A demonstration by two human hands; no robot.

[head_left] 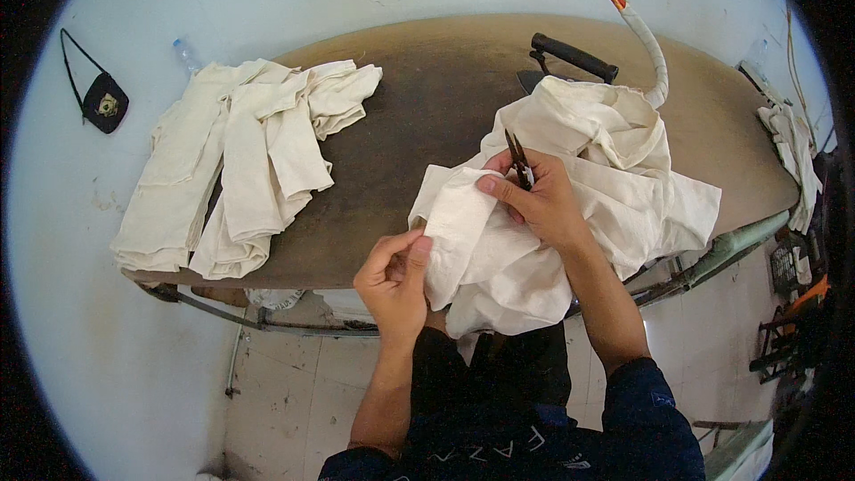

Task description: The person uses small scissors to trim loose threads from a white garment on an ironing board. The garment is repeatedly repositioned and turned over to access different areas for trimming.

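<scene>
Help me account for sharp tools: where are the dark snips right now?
In the head view, the snips are right of centre, held in the right hand with their tips up, over the cream cloth.

Soft light brightens the pale wall [267,0], the table [419,98] bows, corners sit black, right rim seemingly murky!

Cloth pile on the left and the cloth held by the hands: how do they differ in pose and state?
The cloth pile lies in folded, overlapping layers, while the held cloth is loosely bunched. The cloth pile rests untouched on the brown table; the held cloth is pinched by the left hand and the right hand, which also grips dark snips. Both are off-white fabric.
</scene>
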